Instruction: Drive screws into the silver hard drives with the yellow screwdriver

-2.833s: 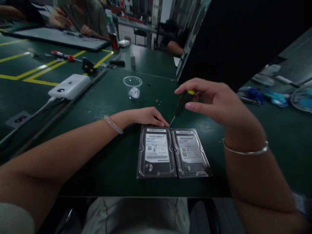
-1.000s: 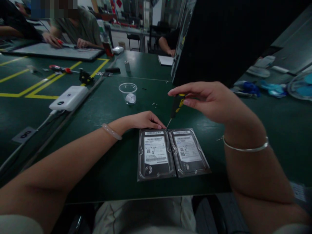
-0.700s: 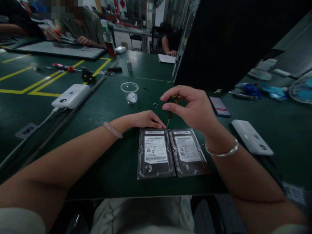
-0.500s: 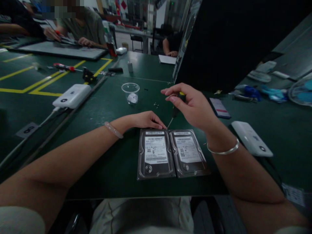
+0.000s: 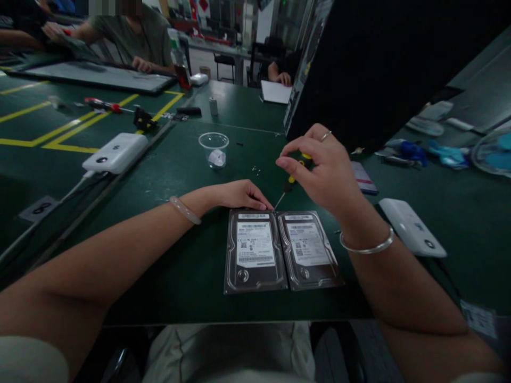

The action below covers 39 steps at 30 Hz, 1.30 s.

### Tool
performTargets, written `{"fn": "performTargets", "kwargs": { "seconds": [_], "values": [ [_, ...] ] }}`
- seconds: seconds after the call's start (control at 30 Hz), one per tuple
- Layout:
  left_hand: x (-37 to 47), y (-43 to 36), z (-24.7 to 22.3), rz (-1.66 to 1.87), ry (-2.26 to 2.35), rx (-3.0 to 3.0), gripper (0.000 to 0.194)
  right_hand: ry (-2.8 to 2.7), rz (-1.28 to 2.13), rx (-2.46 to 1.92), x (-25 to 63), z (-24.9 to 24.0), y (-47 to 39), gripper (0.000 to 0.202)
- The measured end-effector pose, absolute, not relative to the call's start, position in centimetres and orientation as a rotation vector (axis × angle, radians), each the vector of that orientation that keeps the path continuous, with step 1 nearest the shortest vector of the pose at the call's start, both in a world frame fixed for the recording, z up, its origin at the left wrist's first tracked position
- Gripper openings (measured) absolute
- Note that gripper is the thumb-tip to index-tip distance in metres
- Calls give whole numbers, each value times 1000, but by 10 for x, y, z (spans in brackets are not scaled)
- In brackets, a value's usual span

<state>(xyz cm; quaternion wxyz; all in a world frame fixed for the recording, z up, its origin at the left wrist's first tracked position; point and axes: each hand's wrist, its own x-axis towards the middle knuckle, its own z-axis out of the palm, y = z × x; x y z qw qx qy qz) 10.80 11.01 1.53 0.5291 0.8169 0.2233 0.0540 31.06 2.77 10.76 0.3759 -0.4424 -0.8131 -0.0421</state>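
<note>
Two hard drives lie side by side, labels up: a left hard drive [image 5: 255, 279] and a right hard drive [image 5: 315, 276]. At the far right corner of the left one, my left hand [image 5: 243, 196] has thumb and fingers closed against its far edge. My right hand [image 5: 325, 173] is curled around a black and yellow screwdriver [image 5: 291, 181], partly hidden by the fingers. The screwdriver leans, its tip down at that same corner, close to my left fingertips. Whatever lies under the tip is too small to make out.
Several tiny screws [image 5: 256, 170] lie beyond the drives, near a clear plastic cup [image 5: 214, 141] with crumpled white paper inside. White power banks [image 5: 115, 153] [image 5: 413, 226] stand at both sides. A large black panel [image 5: 371, 69] rises at the back right. Co-workers sit across the table.
My right hand has turned around the screwdriver, its fingers now more curled and a ring in sight. The screwdriver's tip and my left hand have stayed at the same corner.
</note>
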Motion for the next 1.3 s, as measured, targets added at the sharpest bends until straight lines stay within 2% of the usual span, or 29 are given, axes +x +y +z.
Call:
{"fn": "performTargets", "kwargs": {
  "seconds": [0.07, 0.23, 0.33, 0.4, 0.57, 0.8, 0.97, 1.13, 1.3],
  "values": [
    [108, 110, 15, 134, 546, 1938, 28, -2068, -42, -1124, 311, 105, 29, 18],
    [108, 110, 13, 137, 548, 1922, 26, -1924, 281, -1009, 309, 98, 36, 44],
    [108, 110, 13, 144, 540, 1937, 26, -1941, 396, -953, 310, 102, 35, 28],
    [108, 110, 13, 141, 543, 1937, 25, -1974, 399, -959, 312, 109, 32, 19],
    [107, 110, 13, 144, 522, 1927, 25, -2035, 456, -934, 318, 121, 25, 26],
    [108, 110, 14, 139, 535, 1938, 25, -1929, 183, -1044, 305, 109, 28, 33],
    [108, 111, 14, 140, 518, 1960, 27, -1966, 155, -1027, 304, 108, 27, 27],
    [107, 110, 15, 142, 533, 1956, 27, -2028, 280, -1012, 311, 115, 24, 41],
    [108, 110, 15, 150, 524, 1949, 26, -1942, 294, -1002, 306, 111, 24, 20]
  ]
}}
